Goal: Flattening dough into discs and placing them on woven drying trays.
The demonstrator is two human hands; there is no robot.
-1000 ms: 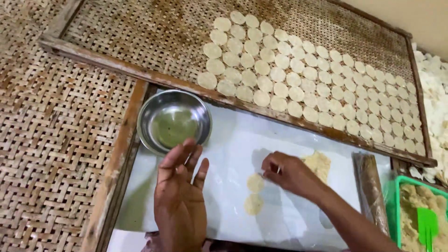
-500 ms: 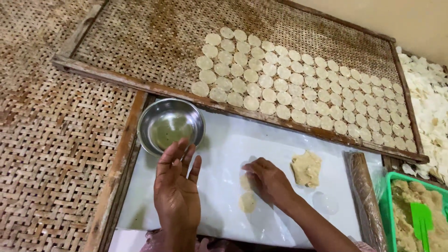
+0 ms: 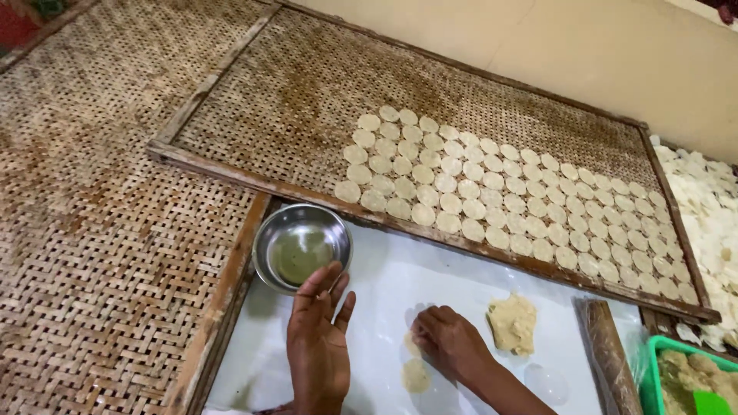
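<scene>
Since half a second ago your right hand [image 3: 450,342] has slid left across the white sheet [image 3: 384,284], away from the pale lump of dough [image 3: 513,323], and now presses down with curled fingers on a small flattened dough disc [image 3: 412,343]; whether it grips the disc you cannot tell. Around you lies the large woven bamboo mat [image 3: 92,230]. On it rests the long wood-framed woven drying tray [image 3: 307,107], its right half filled with rows of small round dough discs [image 3: 492,192]. Your left hand [image 3: 317,346] hovers flat and empty, fingers spread narrowly, touching the rim of the round steel bowl [image 3: 301,247]. Another flattened disc [image 3: 416,376] lies just below your right hand.
</scene>
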